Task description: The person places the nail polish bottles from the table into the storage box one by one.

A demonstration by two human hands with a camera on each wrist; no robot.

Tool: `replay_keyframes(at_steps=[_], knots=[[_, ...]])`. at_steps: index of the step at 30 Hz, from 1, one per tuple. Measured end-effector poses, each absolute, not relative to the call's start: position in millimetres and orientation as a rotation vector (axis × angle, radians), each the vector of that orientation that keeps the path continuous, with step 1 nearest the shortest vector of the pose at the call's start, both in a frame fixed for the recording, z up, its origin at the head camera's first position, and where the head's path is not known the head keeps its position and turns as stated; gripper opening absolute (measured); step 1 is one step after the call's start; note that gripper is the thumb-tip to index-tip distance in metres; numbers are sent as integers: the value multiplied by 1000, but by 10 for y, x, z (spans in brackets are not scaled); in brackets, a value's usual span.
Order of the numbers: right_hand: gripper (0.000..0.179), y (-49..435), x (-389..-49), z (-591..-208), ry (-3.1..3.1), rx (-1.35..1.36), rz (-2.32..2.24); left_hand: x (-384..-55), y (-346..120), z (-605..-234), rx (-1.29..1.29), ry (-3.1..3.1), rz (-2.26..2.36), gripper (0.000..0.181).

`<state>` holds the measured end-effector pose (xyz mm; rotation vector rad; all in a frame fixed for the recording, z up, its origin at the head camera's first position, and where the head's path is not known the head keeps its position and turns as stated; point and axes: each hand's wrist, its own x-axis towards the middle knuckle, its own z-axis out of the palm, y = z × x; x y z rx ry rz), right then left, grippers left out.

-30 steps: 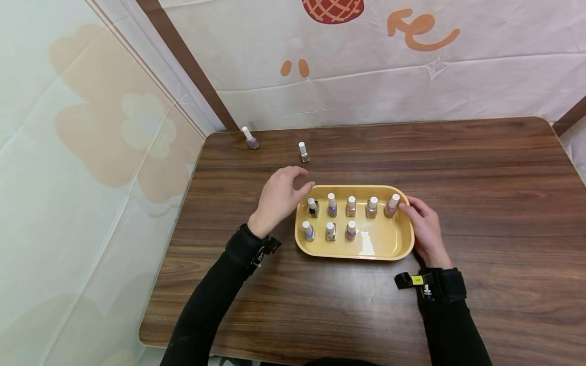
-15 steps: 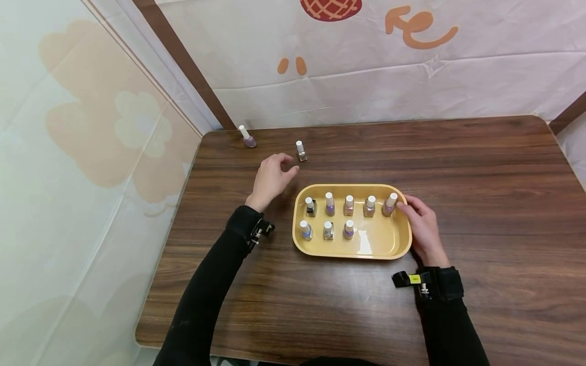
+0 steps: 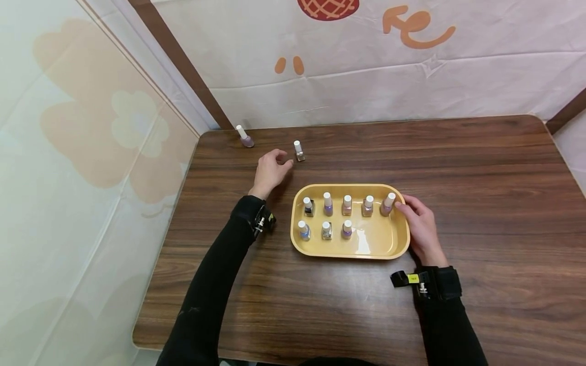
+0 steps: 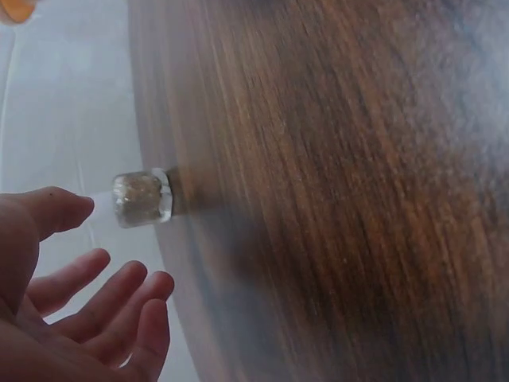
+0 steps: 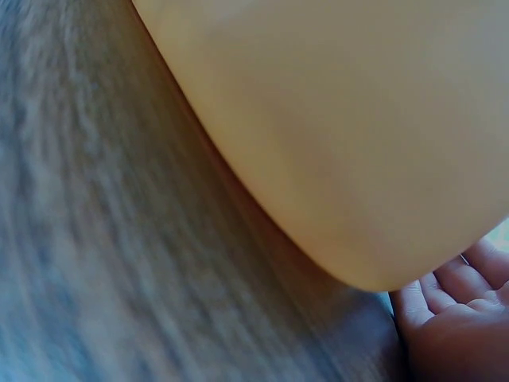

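My left hand [image 3: 270, 173] is close beside a clear-glass nail polish bottle [image 3: 299, 151] with a white cap, standing on the table. In the left wrist view its thumb and fingers are spread apart, with the bottle [image 4: 141, 199] just past the fingertips and nothing held. My right hand [image 3: 426, 231] grips the right end of a yellow tray [image 3: 376, 244], thumb at the rim and fingers along the outer wall. Several white-capped nail polish bottles stand in the tray in two rows, among them a black one [image 3: 309, 208] and a blue one [image 3: 304, 232].
A mauve nail polish bottle [image 3: 245, 138] stands at the table's far left corner. The wood-grain table [image 3: 494, 203] meets a printed white cloth [image 3: 366, 91] at the back, and another pale cloth [image 3: 91, 213] hangs at the left.
My left hand has moved from the tray's upper left corner back and left, up to the clear bottle. The right hand stays on the tray; the head view has shifted slightly.
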<state>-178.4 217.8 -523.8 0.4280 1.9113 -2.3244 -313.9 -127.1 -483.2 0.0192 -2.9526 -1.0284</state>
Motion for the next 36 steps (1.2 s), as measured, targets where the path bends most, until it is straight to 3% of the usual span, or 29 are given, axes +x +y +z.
replay_keyframes(at_steps=[26,36], knots=[[17,2215,-1734,-5268,1908,417,-2349,-3453,-1074,-4924,61,-3011,-1060,41],[14,2205,-1743,-5258,1938,444,-2329,-3490,-1018,-4921,30,-2987,-1036,31]])
